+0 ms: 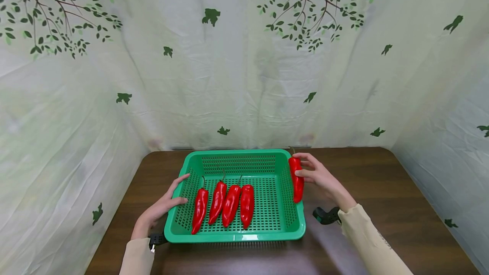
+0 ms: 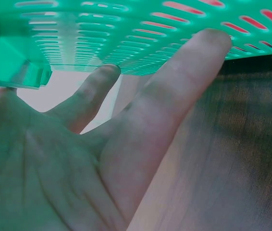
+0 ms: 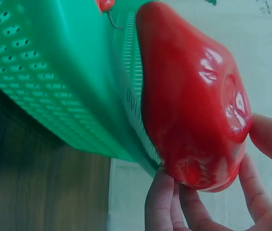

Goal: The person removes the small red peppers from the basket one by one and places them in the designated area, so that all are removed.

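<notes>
My right hand (image 1: 322, 178) pinches a long red pepper (image 1: 296, 181) between thumb and fingers, over the right rim of a green slotted basket (image 1: 234, 238). Its stem points toward the back wall. In the right wrist view this glossy pepper (image 3: 189, 96) is seen from its broad end, with fingertips along its side. At the basket's left rim, the thumb and a finger of my left hand (image 1: 162, 207) lie extended and spread. In the left wrist view, two fairly straight fingers (image 2: 160, 103) overlap the slotted wall. Several red peppers (image 1: 231, 205) lie roughly side by side inside the basket.
The basket stands on a dark brown wooden table (image 1: 382, 207). Pale cloth walls (image 1: 244, 71) printed with leaves and branches rise behind the table and along both sides. A black wrist device (image 1: 326, 215) sits below my right wrist, beside the basket.
</notes>
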Tool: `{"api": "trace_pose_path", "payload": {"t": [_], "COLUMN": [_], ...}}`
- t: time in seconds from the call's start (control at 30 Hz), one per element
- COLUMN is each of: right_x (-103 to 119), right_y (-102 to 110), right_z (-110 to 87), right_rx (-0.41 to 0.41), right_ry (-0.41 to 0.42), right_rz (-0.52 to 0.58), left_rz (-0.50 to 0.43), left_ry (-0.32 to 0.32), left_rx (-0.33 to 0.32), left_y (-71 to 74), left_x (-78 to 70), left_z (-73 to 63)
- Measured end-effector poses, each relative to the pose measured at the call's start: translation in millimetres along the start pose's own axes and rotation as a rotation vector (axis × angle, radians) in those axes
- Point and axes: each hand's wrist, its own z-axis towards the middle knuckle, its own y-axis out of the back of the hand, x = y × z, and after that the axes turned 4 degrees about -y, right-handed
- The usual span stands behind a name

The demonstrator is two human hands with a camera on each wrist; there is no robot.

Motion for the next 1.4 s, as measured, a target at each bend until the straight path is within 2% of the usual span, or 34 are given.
{"api": "trace_pose_path", "payload": {"t": [0.83,1.4], "right_x": [-23,-44], "right_y": [25,34], "right_z": [-6.9,-6.4], "right_rx": [-0.044,-0.086], "right_ry": [-0.002,-0.028], "right_rz": [0.03,0.026], "left_rz": [-0.009,0.012], "left_ry": [-0.005,0.003], "left_rx": [0.004,-0.002], "left_y": [0.3,0.3], "left_x": [3.1,1.2], "left_z": [1.0,1.3]}}
